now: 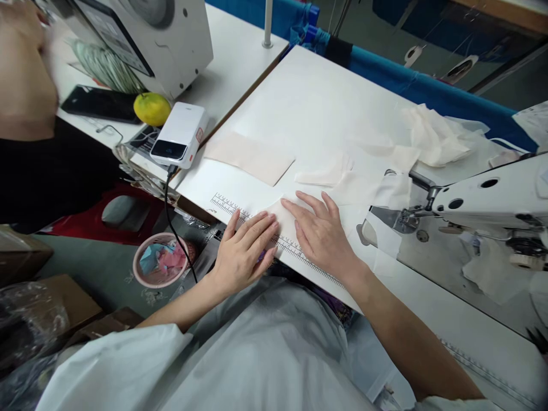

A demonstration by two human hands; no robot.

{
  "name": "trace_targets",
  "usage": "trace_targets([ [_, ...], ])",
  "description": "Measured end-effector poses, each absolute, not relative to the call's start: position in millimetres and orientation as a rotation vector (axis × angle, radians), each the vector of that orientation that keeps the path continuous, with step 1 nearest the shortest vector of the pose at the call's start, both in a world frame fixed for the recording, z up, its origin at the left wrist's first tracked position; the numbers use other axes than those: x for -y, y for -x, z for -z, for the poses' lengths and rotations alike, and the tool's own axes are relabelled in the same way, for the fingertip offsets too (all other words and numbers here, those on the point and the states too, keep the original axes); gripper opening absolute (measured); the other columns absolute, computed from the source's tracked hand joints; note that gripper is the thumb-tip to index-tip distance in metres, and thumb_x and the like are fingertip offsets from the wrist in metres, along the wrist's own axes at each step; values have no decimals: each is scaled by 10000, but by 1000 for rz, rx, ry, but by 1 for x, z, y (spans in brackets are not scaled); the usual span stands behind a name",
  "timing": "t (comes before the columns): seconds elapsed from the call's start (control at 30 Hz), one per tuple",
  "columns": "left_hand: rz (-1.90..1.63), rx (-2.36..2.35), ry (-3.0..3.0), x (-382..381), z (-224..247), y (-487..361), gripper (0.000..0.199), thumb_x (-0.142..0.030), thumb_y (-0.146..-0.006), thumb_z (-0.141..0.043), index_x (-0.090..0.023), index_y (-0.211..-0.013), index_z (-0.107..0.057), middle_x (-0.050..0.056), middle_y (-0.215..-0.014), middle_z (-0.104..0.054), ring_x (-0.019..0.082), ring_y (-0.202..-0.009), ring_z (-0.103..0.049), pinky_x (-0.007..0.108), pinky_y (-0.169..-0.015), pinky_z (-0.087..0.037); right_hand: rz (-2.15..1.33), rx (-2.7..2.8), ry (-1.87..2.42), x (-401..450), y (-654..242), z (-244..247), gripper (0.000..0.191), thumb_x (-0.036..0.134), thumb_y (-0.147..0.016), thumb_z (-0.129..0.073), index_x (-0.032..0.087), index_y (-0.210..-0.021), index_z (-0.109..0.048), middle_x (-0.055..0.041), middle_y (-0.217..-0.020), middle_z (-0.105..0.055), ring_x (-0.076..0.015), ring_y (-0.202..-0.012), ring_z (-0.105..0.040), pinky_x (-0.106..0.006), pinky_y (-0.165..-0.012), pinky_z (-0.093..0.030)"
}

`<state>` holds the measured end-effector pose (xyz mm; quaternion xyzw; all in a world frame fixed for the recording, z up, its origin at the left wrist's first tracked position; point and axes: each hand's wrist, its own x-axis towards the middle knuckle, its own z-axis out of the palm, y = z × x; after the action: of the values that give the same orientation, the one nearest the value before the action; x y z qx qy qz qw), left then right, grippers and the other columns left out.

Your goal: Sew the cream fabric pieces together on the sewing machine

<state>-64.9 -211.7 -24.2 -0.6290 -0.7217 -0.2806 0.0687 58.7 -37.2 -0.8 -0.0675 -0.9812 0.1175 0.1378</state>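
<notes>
A small pale fabric piece lies at the table's front edge, partly covered by my hands. My left hand rests with its fingers stretched out over the printed ruler scale, fingertips at the fabric. To its right, my right hand lies palm down with fingers spread, its fingertips on or just above the same piece. Beyond them are a flat pale pink fabric panel and a small stack of pale pieces. Whether anything sits under my palms is hidden.
A sewing machine stands at the right, with crumpled pale fabric behind it. On the left are a white power bank with a black cable, a yellow fruit and a pink waste basket. Another person's arm shows far left.
</notes>
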Motion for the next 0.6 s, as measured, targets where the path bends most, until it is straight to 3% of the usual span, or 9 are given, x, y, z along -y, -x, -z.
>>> trace_targets([
  [0.2,802,2191,1868,212,22,65,461,-266,-955,-539,-181,-1405,-482,89,-1380,-609,228,-1299,-559,439,-1238,-154,-217,2839,274,35,-61,0,491,96,-952,-387,130,-1440,-434,-88,-1163,-725,-258,-1351,-472,-535,-1176,-227],
  [0.37,863,2170,1895,213,24,65,438,-247,-955,-537,-164,-1383,-493,114,-1393,-594,251,-1334,-524,488,-1233,-152,-282,2828,238,30,-62,-1,516,124,-965,-376,177,-1478,-384,-88,-1275,-672,-263,-1388,-431,-556,-1179,-220],
  [0.47,951,2109,1876,217,25,65,392,-201,-929,-567,-162,-1318,-533,121,-1316,-647,258,-1282,-564,515,-1202,-228,-283,2762,244,26,-66,-12,476,151,-980,-384,199,-1453,-399,-82,-1330,-635,-262,-1367,-454,-549,-1177,-229],
  [0.6,989,2065,1790,223,25,69,345,-170,-884,-630,-201,-1225,-585,79,-1144,-720,228,-1044,-644,484,-1088,-390,-218,2712,256,24,-88,-31,294,192,-966,-490,198,-1255,-546,-67,-1142,-700,-238,-1129,-608,-516,-1157,-280],
])
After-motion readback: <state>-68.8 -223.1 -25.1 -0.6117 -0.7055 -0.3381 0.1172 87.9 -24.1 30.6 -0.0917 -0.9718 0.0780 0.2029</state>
